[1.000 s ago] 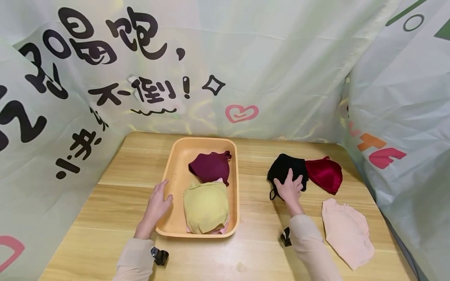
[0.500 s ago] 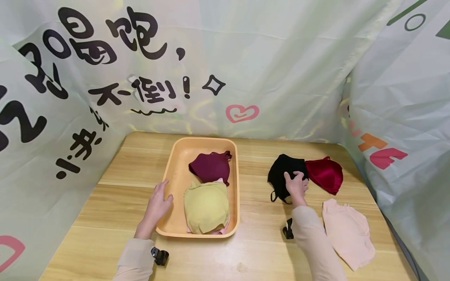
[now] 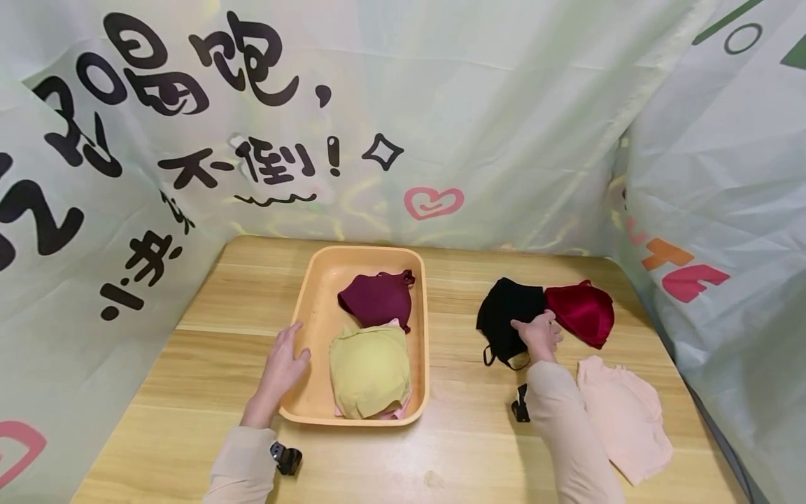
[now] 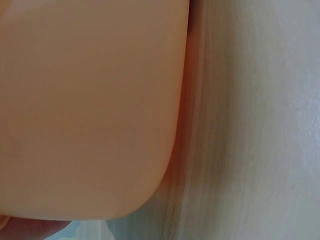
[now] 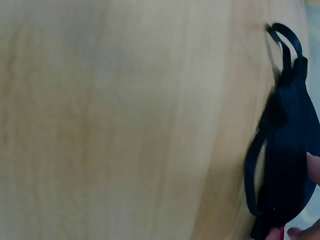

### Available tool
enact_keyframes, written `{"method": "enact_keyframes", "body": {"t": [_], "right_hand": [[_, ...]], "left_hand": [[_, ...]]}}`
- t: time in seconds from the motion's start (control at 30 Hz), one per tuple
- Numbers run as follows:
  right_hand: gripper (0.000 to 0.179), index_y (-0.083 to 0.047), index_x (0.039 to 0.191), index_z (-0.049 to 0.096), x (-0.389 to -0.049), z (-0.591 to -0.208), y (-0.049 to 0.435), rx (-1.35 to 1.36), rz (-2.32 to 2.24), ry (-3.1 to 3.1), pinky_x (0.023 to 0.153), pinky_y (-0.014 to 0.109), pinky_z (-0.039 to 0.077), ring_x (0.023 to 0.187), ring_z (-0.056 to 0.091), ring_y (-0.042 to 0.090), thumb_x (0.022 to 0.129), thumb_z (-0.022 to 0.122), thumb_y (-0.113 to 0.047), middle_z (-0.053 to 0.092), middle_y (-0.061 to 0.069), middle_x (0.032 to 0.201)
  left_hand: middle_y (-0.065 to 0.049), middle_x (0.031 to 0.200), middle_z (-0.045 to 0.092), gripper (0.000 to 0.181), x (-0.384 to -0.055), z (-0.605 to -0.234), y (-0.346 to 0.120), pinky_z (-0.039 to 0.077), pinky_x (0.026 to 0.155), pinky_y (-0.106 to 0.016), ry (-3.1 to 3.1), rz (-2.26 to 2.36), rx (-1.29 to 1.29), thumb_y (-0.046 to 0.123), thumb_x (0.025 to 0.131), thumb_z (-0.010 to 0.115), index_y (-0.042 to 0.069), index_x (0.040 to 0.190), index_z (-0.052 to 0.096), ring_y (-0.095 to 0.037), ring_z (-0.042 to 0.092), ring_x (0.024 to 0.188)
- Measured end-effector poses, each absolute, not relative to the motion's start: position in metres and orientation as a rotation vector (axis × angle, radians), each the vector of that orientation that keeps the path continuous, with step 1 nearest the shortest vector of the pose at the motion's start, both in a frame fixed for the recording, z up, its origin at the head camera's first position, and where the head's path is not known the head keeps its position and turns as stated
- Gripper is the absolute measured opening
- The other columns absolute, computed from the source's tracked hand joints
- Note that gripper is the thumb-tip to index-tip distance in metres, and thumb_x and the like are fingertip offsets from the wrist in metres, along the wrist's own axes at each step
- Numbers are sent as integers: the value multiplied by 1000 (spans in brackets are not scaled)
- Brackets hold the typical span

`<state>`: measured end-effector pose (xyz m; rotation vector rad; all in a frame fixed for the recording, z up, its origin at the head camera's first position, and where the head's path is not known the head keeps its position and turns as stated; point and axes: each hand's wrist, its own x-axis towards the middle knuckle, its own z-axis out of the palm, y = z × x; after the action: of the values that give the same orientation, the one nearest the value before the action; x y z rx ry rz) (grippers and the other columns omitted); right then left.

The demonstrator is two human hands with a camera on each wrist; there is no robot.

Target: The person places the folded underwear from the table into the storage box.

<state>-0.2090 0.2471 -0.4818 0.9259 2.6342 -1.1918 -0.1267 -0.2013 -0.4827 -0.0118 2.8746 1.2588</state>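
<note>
Saw pale, creased cloth (image 3: 535,140) hung behind and along both sides of a light wood-grain tabletop (image 3: 472,448); noticed black writing (image 3: 275,159) and a pink heart (image 3: 433,207) printed at the back, an orange shape (image 3: 667,254) at the right.

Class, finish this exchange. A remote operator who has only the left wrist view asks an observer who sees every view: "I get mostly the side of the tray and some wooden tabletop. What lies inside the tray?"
Observer: From the head view, a yellow garment lies in the tray, on the person's side of a dark purple one.
Operator: Where is the right hand?
Observer: The right hand is at a black garment on the table; whether it grips, I can't tell.
Operator: What lies beside that garment?
Observer: A shiny red garment, on the side away from the tray.
</note>
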Motion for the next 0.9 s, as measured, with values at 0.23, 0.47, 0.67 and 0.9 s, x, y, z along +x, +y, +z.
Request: {"method": "enact_keyframes", "body": {"t": [0.23, 0.47, 0.67, 0.9], "right_hand": [[91, 7, 141, 9, -211, -483, 247, 899, -1165, 2589, 100, 60, 24, 122, 17, 54, 79, 66, -24, 23, 38, 136], [84, 2, 141, 19, -232, -527, 265, 759, -1476, 2580, 108, 43, 27, 130, 24, 41, 77, 68, -19, 24, 30, 142], [85, -9, 145, 16, -241, -552, 270, 660, -1868, 2362, 108, 37, 29, 134, 21, 34, 79, 67, -20, 9, 21, 150], [75, -13, 147, -1, -200, -459, 220, 678, -2180, 1914, 110, 40, 23, 135, 19, 33, 91, 48, -4, 4, 17, 152]], "left_hand": [[-32, 138, 27, 59, -125, -483, -202, 32, 99, -58, 2889, 1265, 1, 5, 85, 51, -8, 137, 27, -50, 32, 122], [-32, 137, 28, 58, -126, -483, -202, 31, 100, -58, 2899, 1247, -3, 4, 85, 52, -8, 137, 27, -50, 32, 122], [-32, 138, 28, 60, -127, -484, -203, 30, 101, -58, 2892, 1251, 3, 5, 85, 52, -8, 137, 26, -49, 31, 123], [-31, 138, 27, 60, -127, -483, -203, 30, 101, -57, 2882, 1258, -8, 5, 85, 52, -7, 138, 26, -49, 31, 124]]}}
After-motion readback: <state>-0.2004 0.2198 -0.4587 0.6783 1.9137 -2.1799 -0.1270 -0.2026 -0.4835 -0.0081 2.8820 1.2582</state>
